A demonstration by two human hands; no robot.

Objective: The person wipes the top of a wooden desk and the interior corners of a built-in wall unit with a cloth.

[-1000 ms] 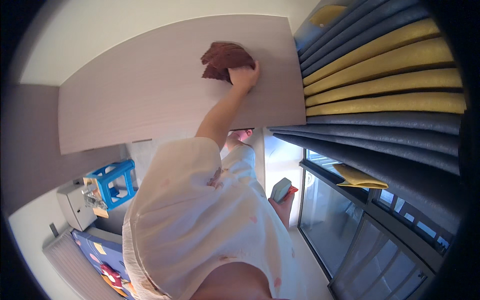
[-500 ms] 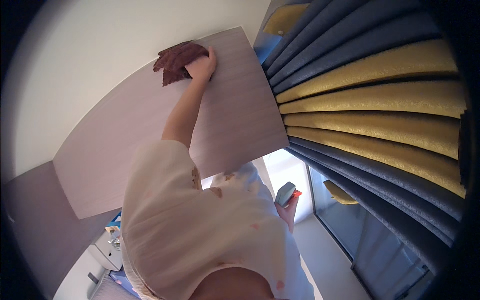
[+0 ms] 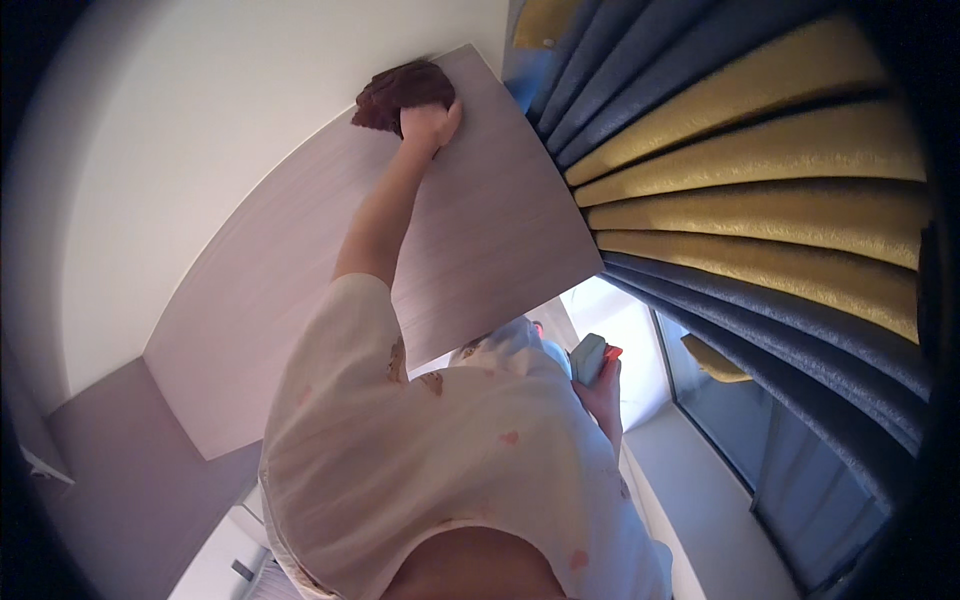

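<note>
My left hand [image 3: 430,127] reaches up and grips a dark reddish-brown cloth [image 3: 398,92]. The cloth is bunched against a pale pinkish-grey wood-grain panel [image 3: 330,250], at its top edge near the upper right corner. Lower down on the right, beside my body, my right hand [image 3: 602,396] is closed round a blue-grey, block-shaped object [image 3: 587,356] with a bright red-orange part [image 3: 613,352]. What kind of object it is, I cannot make out; its lower part is hidden.
Navy and mustard-yellow curtains [image 3: 760,220] hang close along the panel's right side. Beneath them are a dark-framed glass window [image 3: 720,410] and a white ledge [image 3: 690,480]. A white wall [image 3: 200,130] meets the panel's top edge. A darker side panel [image 3: 140,470] stands at lower left.
My left hand and the cloth have slid right along the panel's top edge, closer to its corner. My right hand still holds the blue-grey object, now turned a little. The view has shifted slightly.
</note>
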